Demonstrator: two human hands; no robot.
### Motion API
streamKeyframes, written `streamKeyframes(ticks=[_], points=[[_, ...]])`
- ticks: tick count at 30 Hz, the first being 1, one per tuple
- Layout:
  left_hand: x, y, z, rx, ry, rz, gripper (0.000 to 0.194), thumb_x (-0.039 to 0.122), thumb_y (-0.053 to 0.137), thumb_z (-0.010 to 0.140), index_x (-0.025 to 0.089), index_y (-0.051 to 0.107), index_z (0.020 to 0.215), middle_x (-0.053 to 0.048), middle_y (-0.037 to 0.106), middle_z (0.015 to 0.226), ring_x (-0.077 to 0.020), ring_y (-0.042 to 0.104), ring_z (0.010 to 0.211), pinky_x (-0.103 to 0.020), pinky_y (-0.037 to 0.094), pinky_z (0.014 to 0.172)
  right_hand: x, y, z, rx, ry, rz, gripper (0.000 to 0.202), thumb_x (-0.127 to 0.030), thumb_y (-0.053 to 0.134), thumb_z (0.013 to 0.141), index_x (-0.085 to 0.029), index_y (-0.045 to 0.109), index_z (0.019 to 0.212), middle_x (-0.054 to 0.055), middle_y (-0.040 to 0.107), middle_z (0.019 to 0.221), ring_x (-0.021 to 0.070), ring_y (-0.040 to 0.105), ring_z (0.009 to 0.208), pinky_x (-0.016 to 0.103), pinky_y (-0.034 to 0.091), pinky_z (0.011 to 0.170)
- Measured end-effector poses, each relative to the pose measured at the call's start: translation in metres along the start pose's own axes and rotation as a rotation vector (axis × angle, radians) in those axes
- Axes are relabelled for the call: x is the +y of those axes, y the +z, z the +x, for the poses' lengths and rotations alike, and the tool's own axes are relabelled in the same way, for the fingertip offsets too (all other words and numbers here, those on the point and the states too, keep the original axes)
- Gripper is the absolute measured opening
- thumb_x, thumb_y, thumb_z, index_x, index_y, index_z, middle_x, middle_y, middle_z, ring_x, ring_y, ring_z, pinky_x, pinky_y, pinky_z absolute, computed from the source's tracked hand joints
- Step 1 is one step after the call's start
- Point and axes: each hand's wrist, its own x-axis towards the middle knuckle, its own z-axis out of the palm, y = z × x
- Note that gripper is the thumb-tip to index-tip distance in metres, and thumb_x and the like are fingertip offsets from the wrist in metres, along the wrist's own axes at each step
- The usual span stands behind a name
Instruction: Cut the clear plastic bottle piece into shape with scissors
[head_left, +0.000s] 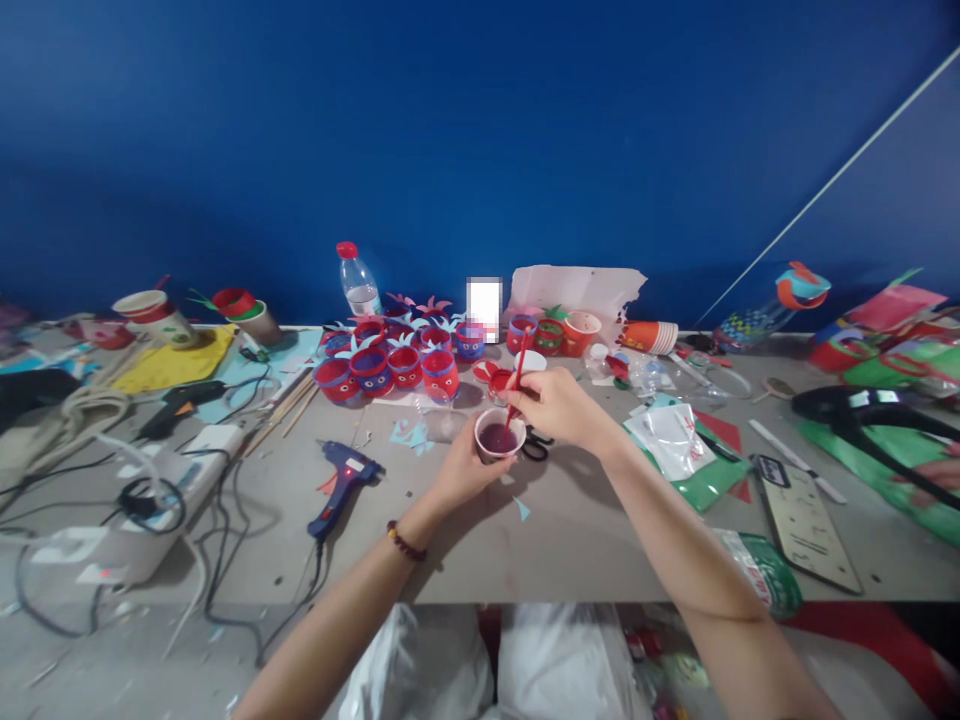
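Observation:
My left hand [474, 456] is wrapped around a paper cup [500, 436] with dark reddish-purple liquid inside, held over the near middle of the table. In my right hand [553, 402] is a thin red stick [518, 375], pinched between the fingers and slanting down into the cup. Its lower end is hidden in the liquid. Black scissor handles [537, 444] show on the table just under my right hand. Behind my hands stand several decorated cups [440, 376] in red and blue, with paper eyes and leaf-shaped tops.
A blue glue gun [345, 485] and a white power strip [161, 500] with tangled cords lie to the left. A plastic bottle [358, 285] stands at the back. On the right are stacked paper cups [651, 337], green packets and a phone-like slab [808, 525]. Another person's hand [934, 488] shows far right.

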Motion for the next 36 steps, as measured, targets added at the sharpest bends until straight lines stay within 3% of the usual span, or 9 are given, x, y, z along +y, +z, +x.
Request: streamKeyframes(ticks=[5,9,15,18,22,28,36], points=[[0.001,-0.001,-0.001,-0.008,-0.008,-0.022,0.057,0.022,0.077,0.069,0.022,0.053,0.121,-0.009,0.066,0.115,-0.0242,0.065,0.105,-0.043,0.053,0.092,0.008,0.003,0.002,-0.001,0.014,0.061,0.029,-0.037,0.057,0.090,-0.016,0.063,0.070,0.002,0.063,0.061,0.0115,0.055,0.053,0.024,0.039,0.051],[0.001,0.000,0.000,-0.006,-0.013,-0.046,0.061,0.022,0.078,0.069,0.022,0.052,0.124,-0.010,0.065,0.117,-0.0256,0.064,0.108,-0.044,0.053,0.093,0.006,0.010,0.004,-0.012,-0.037,-0.033,0.027,-0.031,0.060,0.089,-0.016,0.062,0.066,0.002,0.062,0.063,0.0115,0.053,0.055,0.025,0.037,0.053],[-0.001,0.001,0.000,0.007,-0.019,-0.023,0.062,0.023,0.079,0.067,0.024,0.053,0.123,-0.009,0.065,0.116,-0.0265,0.064,0.107,-0.046,0.052,0.093,-0.001,0.010,0.002,0.091,-0.148,-0.028,0.025,-0.028,0.056,0.092,-0.017,0.065,0.071,0.005,0.069,0.076,0.0144,0.058,0.067,0.026,0.041,0.062],[-0.001,0.001,0.001,0.015,-0.012,-0.008,0.062,0.023,0.079,0.067,0.024,0.053,0.123,-0.009,0.066,0.116,-0.0268,0.065,0.107,-0.045,0.053,0.092,0.002,0.012,0.002,0.097,-0.173,-0.070,0.025,-0.028,0.055,0.093,-0.017,0.066,0.074,0.005,0.068,0.073,0.0143,0.057,0.065,0.027,0.040,0.063],[0.001,0.000,0.001,0.015,0.021,0.010,0.062,0.023,0.078,0.068,0.025,0.052,0.124,-0.008,0.065,0.118,-0.0265,0.064,0.107,-0.045,0.053,0.092,0.000,0.014,0.002,0.028,-0.129,-0.113,0.026,-0.024,0.056,0.091,-0.016,0.062,0.067,0.005,0.067,0.070,0.0130,0.054,0.061,0.026,0.037,0.059],[0.001,-0.001,0.000,-0.014,0.006,0.008,0.059,0.023,0.077,0.070,0.025,0.052,0.123,-0.009,0.064,0.120,-0.0266,0.063,0.110,-0.046,0.052,0.094,-0.002,0.008,0.002,0.010,0.006,0.049,0.028,-0.033,0.056,0.091,-0.017,0.060,0.068,0.003,0.064,0.062,0.0112,0.053,0.053,0.025,0.037,0.053],[0.003,0.001,0.001,0.018,0.002,-0.025,0.063,0.020,0.078,0.066,0.023,0.051,0.123,-0.008,0.066,0.117,-0.0277,0.065,0.107,-0.048,0.053,0.093,0.008,0.019,0.006,0.036,-0.069,-0.018,0.034,-0.030,0.059,0.091,-0.016,0.055,0.060,0.001,0.062,0.063,0.0108,0.052,0.056,0.024,0.036,0.055]])
